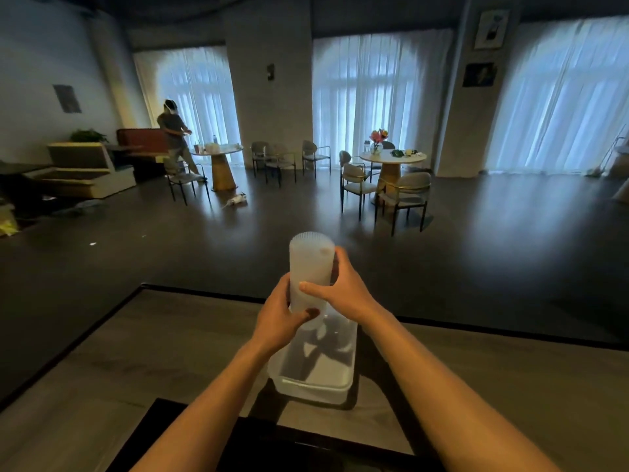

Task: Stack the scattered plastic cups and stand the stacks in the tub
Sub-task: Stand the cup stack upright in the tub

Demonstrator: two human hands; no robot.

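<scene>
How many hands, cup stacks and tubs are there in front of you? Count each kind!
Hands: 2, the left hand and the right hand
Stack of plastic cups: 1
Tub: 1
Total: 4

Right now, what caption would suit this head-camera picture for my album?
Left hand and right hand hold a tall stack of plastic cups upright over a clear tub on a table.

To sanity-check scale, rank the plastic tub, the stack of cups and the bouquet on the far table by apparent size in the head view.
1. plastic tub
2. stack of cups
3. bouquet, smallest here, but it stands far across the room, so its true size is unsure.
</scene>
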